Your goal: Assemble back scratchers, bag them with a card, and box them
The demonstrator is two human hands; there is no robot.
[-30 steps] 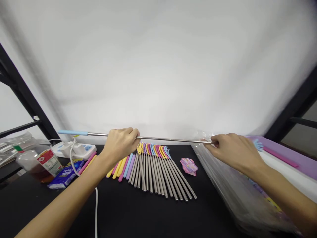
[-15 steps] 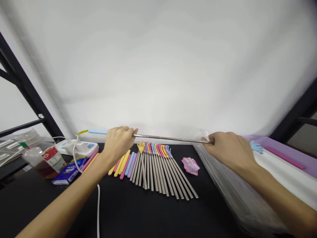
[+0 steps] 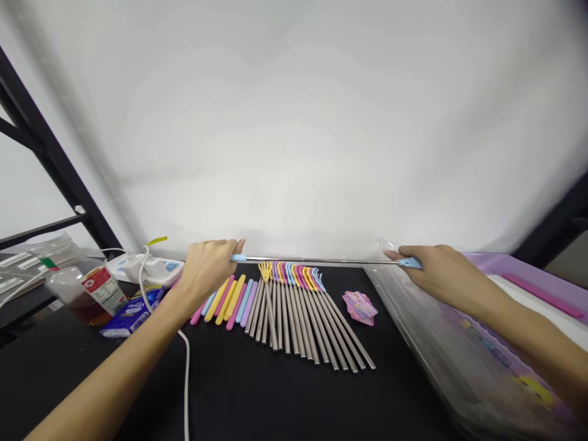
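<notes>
Stretched level between my hands is a back scratcher with a thin metal telescopic rod. My left hand is closed round its light blue handle. At the other end, my right hand grips near the blue hand-shaped head, most of which its fingers hide. Just below the rod, several more back scratchers lie fanned out on the black table, metal ends toward me and coloured claws away. Left of them is a row of loose handles in yellow, pink, blue and purple.
A pile of pink cards lies right of the fan. Clear plastic bags and a purple box are at the right. To the left are a power strip, white cable, blue packet and bottle.
My left hand has moved from the metal rod onto the blue handle. My right hand has shifted slightly right, and the blue head now shows at its fingers.
</notes>
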